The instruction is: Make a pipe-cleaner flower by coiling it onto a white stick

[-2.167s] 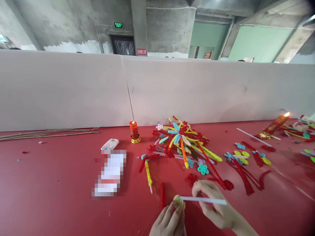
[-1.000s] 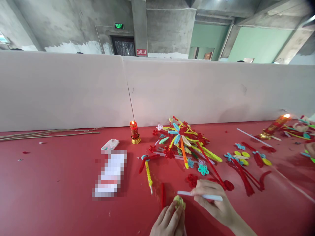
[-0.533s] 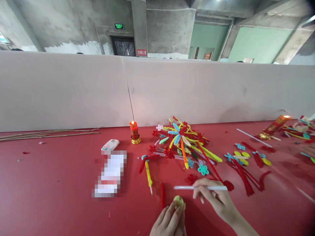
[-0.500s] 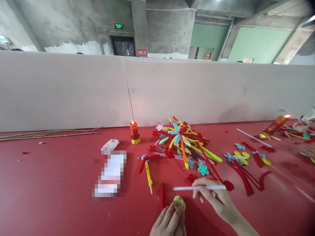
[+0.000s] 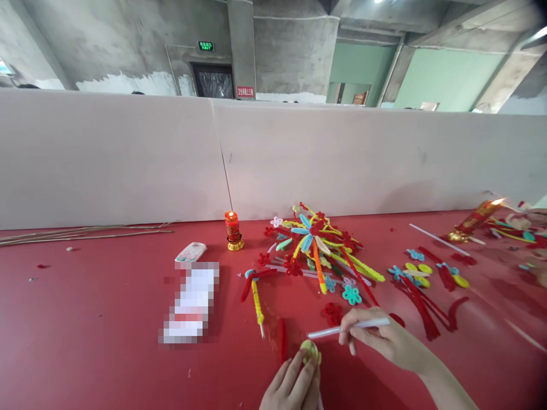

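Observation:
My left hand (image 5: 293,382) is closed on a small yellow-green coiled piece (image 5: 309,349) at the bottom middle, its fingers partly covering it. In my right hand (image 5: 371,336) is a translucent white glue stick (image 5: 322,332), held between thumb and fingers. Its left tip is just above the yellow-green piece; I cannot tell whether they touch. A red fuzzy strip (image 5: 282,340) lies beside my left hand. Behind my right hand is a red fuzzy flower (image 5: 332,312), and beyond it a heap of colourful pipe-cleaner flowers and stems (image 5: 315,239).
A lit red candle (image 5: 232,226) stands upright left of the heap; another lit candle (image 5: 476,221) leans at the right. Fuzzy flowers and strips (image 5: 421,287) lie at right. A white packet (image 5: 191,251) and thin sticks (image 5: 85,236) lie left. Blurred, another person's hand (image 5: 532,219) shows at the right edge.
My right hand has shifted slightly right, and the glue stick has tilted, its left tip lower and nearer the yellow-green piece. My left hand has stayed nearly still. Another person's hand has appeared at right.

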Motion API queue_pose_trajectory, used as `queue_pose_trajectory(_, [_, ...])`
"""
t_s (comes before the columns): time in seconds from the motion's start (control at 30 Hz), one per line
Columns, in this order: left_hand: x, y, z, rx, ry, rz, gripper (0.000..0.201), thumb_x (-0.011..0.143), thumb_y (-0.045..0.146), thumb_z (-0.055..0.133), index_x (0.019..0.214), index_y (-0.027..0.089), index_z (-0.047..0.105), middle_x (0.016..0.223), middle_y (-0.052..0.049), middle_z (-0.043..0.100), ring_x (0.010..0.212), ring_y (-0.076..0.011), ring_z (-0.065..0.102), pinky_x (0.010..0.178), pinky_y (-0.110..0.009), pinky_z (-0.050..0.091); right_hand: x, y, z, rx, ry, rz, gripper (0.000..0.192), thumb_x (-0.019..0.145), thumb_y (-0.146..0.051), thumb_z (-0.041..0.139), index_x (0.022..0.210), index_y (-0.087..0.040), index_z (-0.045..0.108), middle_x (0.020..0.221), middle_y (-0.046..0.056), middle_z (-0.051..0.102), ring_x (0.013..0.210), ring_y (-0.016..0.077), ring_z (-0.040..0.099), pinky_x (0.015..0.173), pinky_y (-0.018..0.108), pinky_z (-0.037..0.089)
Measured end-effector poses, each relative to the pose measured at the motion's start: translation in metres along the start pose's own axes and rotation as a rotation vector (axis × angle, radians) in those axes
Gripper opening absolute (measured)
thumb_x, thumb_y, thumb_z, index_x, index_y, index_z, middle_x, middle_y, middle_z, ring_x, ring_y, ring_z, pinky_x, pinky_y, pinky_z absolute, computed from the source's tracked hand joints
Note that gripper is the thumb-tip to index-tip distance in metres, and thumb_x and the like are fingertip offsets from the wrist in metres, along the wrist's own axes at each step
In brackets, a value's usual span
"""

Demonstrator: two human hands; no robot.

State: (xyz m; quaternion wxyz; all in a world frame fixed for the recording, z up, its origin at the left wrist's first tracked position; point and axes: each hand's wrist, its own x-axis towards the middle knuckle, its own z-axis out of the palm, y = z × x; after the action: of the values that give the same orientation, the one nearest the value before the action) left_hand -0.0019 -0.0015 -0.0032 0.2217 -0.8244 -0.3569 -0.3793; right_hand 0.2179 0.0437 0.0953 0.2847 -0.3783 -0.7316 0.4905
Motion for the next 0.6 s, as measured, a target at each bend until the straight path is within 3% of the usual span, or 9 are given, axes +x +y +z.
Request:
queue_pose_trajectory(0.17, [0.0,-0.002,0.0,0.018,-0.028,0.037,0.04,0.089,0.009,0.027,0.098,0.021,0.064,0.096,0.006,0.069,0.089,-0.0103,0.062,0.077,-0.02,0.047,0.0,-0.001,0.004,-0.073,-0.01,-0.037,0.024,0.087,-0.035,0.047,0.075,-0.018,0.06,0.069,0.003,0.065,0.06,0.0146,0.06,0.068,0.028,0.043])
queue_pose_trajectory(0.27, [-0.002,-0.002,0.002,-0.007,-0.007,0.018,0.038,0.089,0.011,0.029,0.098,0.021,0.064,0.096,0.006,0.069,0.09,-0.0094,0.061,0.078,-0.018,0.046,-0.002,0.004,0.007,-0.128,0.036,-0.125,0.038,0.084,-0.048,0.046,0.068,-0.018,0.063,0.057,0.001,0.057,0.057,0.0142,0.054,0.065,0.029,0.04])
queue_pose_trajectory(0.37, [-0.006,0.001,0.008,-0.025,0.077,-0.027,0.038,0.088,0.01,0.029,0.097,0.022,0.064,0.094,0.005,0.07,0.09,-0.0105,0.061,0.08,-0.02,0.046,-0.002,0.01,0.009,0.03,0.091,-0.104,0.047,0.089,-0.053,0.028,0.089,-0.019,0.061,0.056,0.0,0.053,0.053,0.0136,0.048,0.058,0.028,0.039])
queue_pose_trajectory(0.47, [-0.007,0.003,0.012,-0.03,0.063,-0.058,0.038,0.087,0.009,0.03,0.099,0.022,0.064,0.099,0.006,0.069,0.092,-0.0113,0.06,0.081,-0.021,0.045,0.0,0.008,0.01,0.133,0.109,-0.008,0.034,0.091,-0.046,0.028,0.106,-0.021,0.046,0.068,0.001,0.059,0.062,0.0153,0.05,0.064,0.03,0.04])
queue_pose_trajectory(0.6, [-0.006,0.002,0.01,-0.021,0.069,-0.025,0.04,0.088,0.008,0.028,0.095,0.021,0.065,0.096,0.007,0.07,0.09,-0.0113,0.061,0.079,-0.022,0.046,0.002,0.001,0.007,0.002,0.073,-0.05,0.017,0.087,-0.037,0.044,0.089,-0.021,0.051,0.08,0.003,0.056,0.075,0.017,0.052,0.071,0.03,0.039])
